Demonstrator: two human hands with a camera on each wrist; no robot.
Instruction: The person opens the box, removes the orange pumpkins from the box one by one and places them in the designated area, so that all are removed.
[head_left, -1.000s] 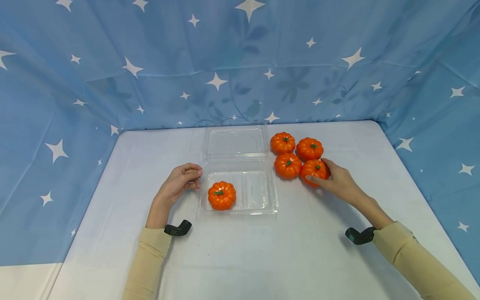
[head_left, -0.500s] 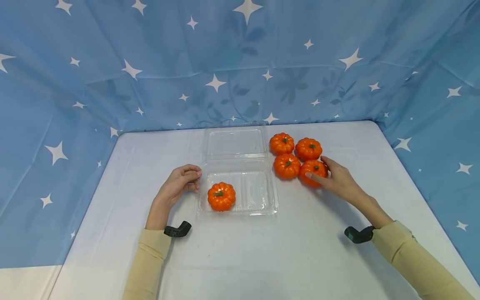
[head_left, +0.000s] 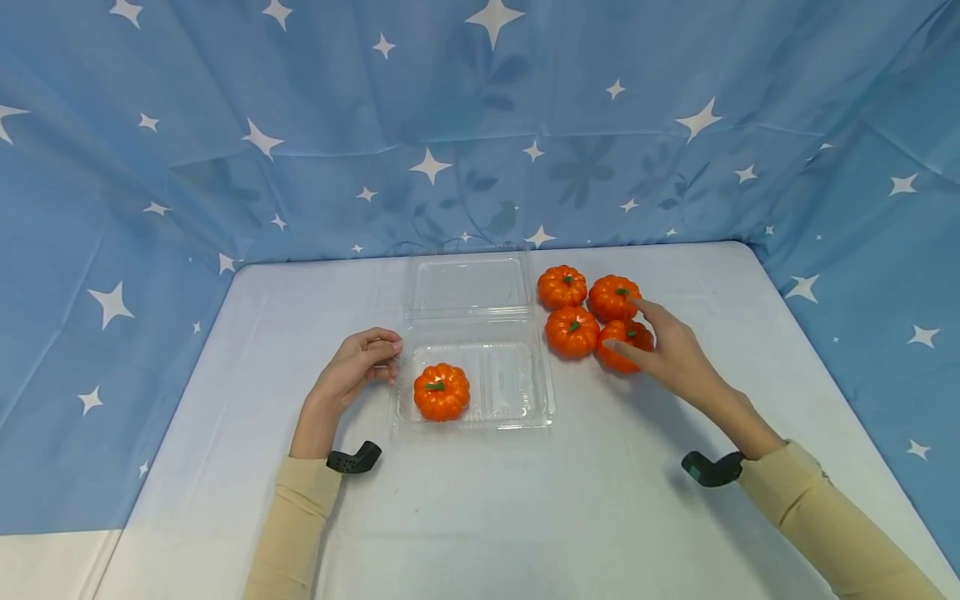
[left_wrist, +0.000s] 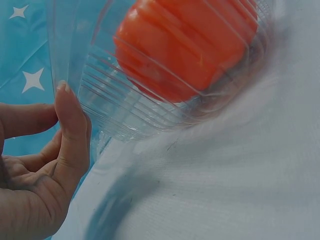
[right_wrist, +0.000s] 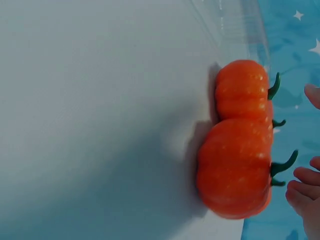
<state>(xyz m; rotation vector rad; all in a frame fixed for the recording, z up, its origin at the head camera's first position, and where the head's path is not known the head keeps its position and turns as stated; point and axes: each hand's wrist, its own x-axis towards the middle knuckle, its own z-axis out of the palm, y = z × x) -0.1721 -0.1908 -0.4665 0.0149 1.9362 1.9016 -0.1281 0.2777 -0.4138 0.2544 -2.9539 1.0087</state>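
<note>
A clear plastic clamshell container (head_left: 517, 383) lies with its lid (head_left: 472, 283) folded back. One orange toy pumpkin (head_left: 442, 392) sits in its left half, the green stem on top. At the container's left edge, my left hand (head_left: 360, 367) pinches the rim between thumb and fingers, seen closely in the left wrist view. To the right of the container stand several more pumpkins in a cluster. Above the near right pumpkin (head_left: 624, 348) hovers my right hand (head_left: 678, 354), thumb and fingers apart; in the right wrist view its fingertips (right_wrist: 299, 195) stand clear of the stems.
The other clustered pumpkins are at the near left (head_left: 572, 333), far left (head_left: 562, 287) and far right (head_left: 614, 298). A white cloth covers the table (head_left: 480, 517). Behind and beside it hangs a blue curtain (head_left: 337, 125) with white stars.
My right hand has come up off the near right pumpkin, its fingers spread wider and shifted slightly away. The left hand keeps its place at the container's rim.
</note>
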